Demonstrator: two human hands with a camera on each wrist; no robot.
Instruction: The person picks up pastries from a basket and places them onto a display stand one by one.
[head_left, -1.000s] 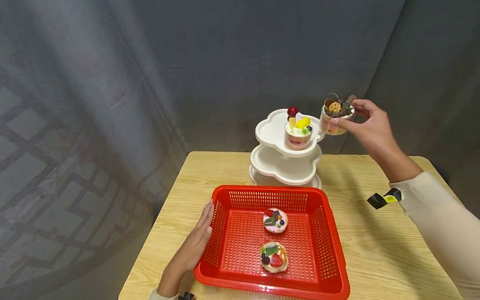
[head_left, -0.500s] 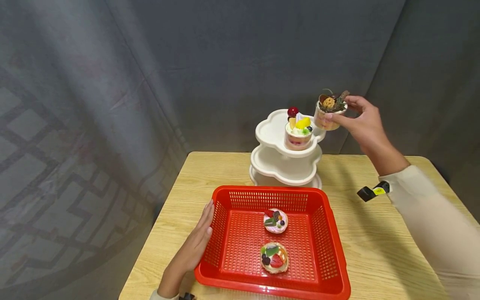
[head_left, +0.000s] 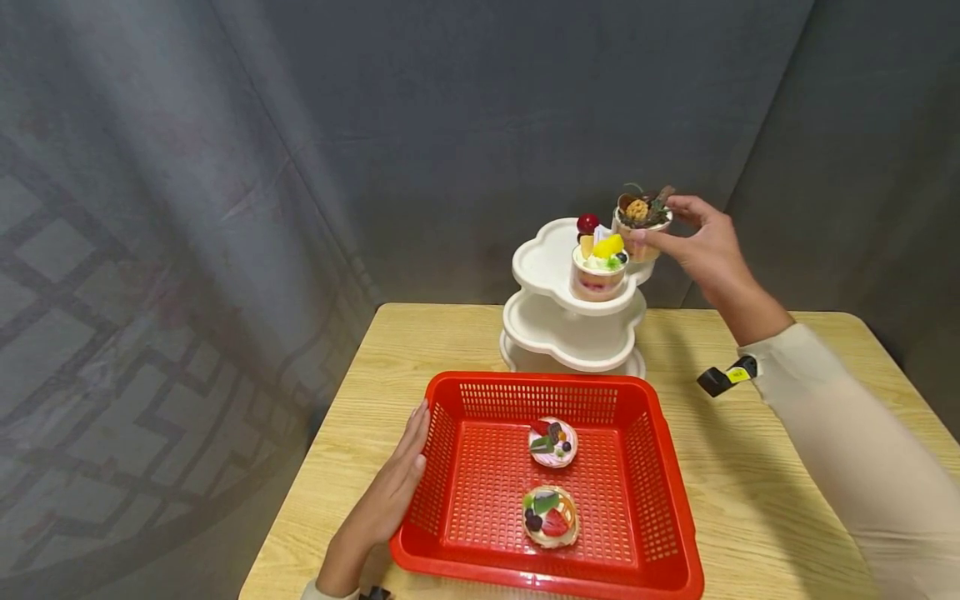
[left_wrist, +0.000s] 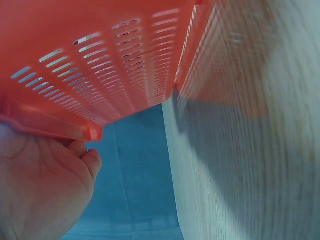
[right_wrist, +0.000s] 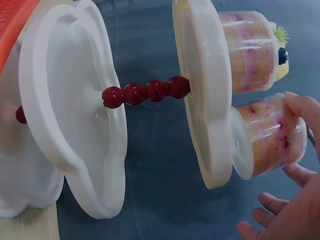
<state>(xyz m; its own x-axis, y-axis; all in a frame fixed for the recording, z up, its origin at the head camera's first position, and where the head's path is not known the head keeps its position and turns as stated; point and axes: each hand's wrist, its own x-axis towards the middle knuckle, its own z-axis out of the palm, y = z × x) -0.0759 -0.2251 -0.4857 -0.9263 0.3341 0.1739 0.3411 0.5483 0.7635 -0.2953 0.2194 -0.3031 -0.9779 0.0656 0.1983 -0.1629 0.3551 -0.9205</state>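
Note:
My right hand pinches a clear dessert cup between thumb and fingers; it has pink and cream layers and a dark chocolate-like topping. This cup is at the right part of a white scalloped three-tier stand's top tier. In the right wrist view, the held cup tilts, its base close to the tier's edge; contact is unclear. Beside it on that tier stands another dessert cup with yellow fruit. My left hand, fingers extended, rests against the left rim of a red plastic basket.
Inside the basket lie two fruit tarts, a pink-creamed tart and a strawberry tart. The lower tiers, such as the middle tier, sit behind the basket on a wooden table. Grey cloth hangs behind.
My right hand has carried the chocolate-topped cup leftward, from beside the stand to the top tier's right part. The left hand and basket have stayed in place.

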